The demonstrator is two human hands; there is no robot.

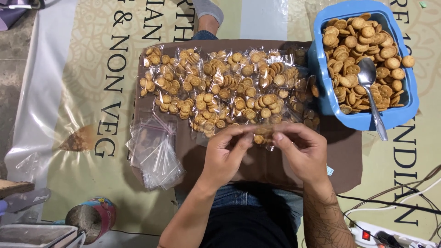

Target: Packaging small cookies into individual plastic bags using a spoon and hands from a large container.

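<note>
My left hand and my right hand together pinch a small clear bag of round biscuits over a brown board on my lap. Fingertips of both hands press along the bag's top edge. Just beyond lies a heap of several filled clear biscuit bags spread across the board. A stack of empty clear zip bags rests at the board's left edge, close to my left hand.
A blue plastic tub heaped with loose round biscuits stands at the right, a metal spoon lying in it. A printed banner covers the floor. A power strip and cables lie bottom right; a round tin bottom left.
</note>
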